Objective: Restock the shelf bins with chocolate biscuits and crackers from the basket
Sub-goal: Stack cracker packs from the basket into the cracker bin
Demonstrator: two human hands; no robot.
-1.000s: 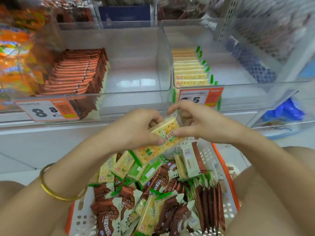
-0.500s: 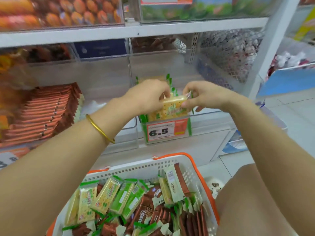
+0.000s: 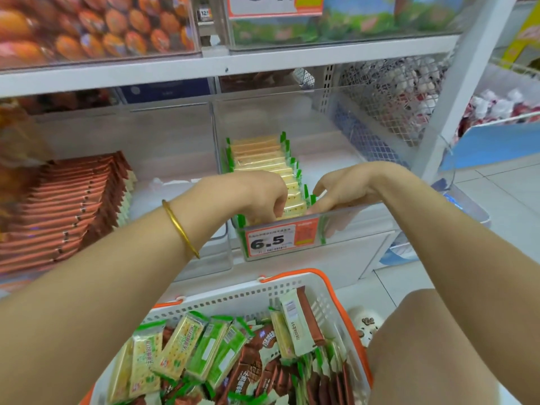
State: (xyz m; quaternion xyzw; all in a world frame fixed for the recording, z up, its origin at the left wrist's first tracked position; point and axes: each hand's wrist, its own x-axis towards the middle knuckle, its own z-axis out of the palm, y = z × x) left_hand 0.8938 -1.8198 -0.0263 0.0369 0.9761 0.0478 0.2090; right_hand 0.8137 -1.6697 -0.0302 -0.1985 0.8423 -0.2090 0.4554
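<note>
A clear cracker bin (image 3: 344, 217) with a 6.5 price tag holds a row of yellow-green cracker packs (image 3: 263, 159) standing on edge. My left hand (image 3: 257, 197) and my right hand (image 3: 342, 188) reach over its front wall and pinch the two ends of one cracker pack (image 3: 295, 207) at the front of the row. Below stands the white, orange-rimmed basket (image 3: 330, 299), filled with several cracker packs (image 3: 178, 349) and brown chocolate biscuit packs (image 3: 251, 366). The left bin holds a stack of chocolate biscuits (image 3: 64, 209).
A white shelf board (image 3: 233, 64) runs just above the bins, with more snack bins on top. A white upright post (image 3: 455, 92) and a wire mesh panel (image 3: 388, 112) stand at the right. My bare knee (image 3: 432, 346) is beside the basket on tiled floor.
Both hands lifted the cracker pack from above the basket up into the cracker bin and lowered it to the front of the row. The view tilted up toward the shelf.
</note>
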